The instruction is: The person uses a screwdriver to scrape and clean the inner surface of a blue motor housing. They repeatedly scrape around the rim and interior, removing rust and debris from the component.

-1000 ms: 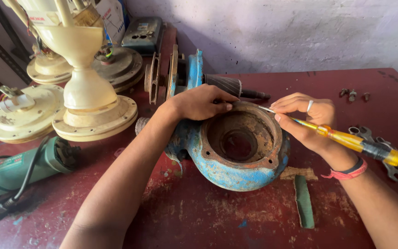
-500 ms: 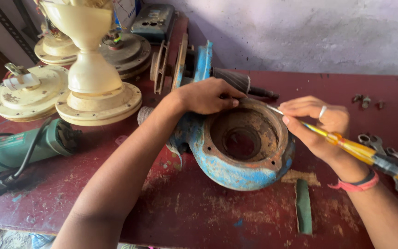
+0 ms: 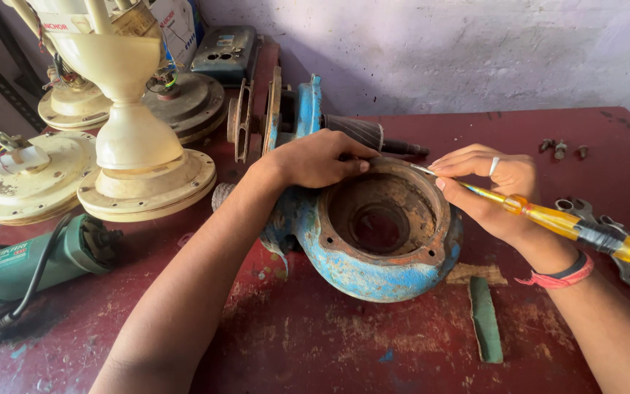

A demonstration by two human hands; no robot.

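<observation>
I have my left hand (image 3: 315, 159) laid over the rim of the blue pump casing (image 3: 377, 233) at about eleven o'clock of its round opening, its fingers together and pressed flat on the rusty edge rather than wrapped round anything. My right hand (image 3: 494, 191) comes in from three o'clock, its fingers pinched on the yellow-handled screwdriver (image 3: 548, 217), whose thin blade tip touches the rim at about one o'clock.

The casing sits near the middle of the red surface (image 3: 329, 343), tilted so its mouth faces up and toward me. I judge it to be cast metal: heavy, stiff, not something that will flex or crack under a push, though it could rock on its curved underside. The rust inside looks rough and flaky, the blue paint outside chipped, so neither should be slippery. The thick bolted rim, where my left hand already bears down, seems the best place to steady it; lifting would likely want both hands under the body.

At nine o'clock lies a green angle grinder (image 3: 30, 263), with cream fan housings (image 3: 140, 164) beyond it at ten. Spanners (image 3: 607, 226) lie at three, a green strip (image 3: 486, 317) at five.
</observation>
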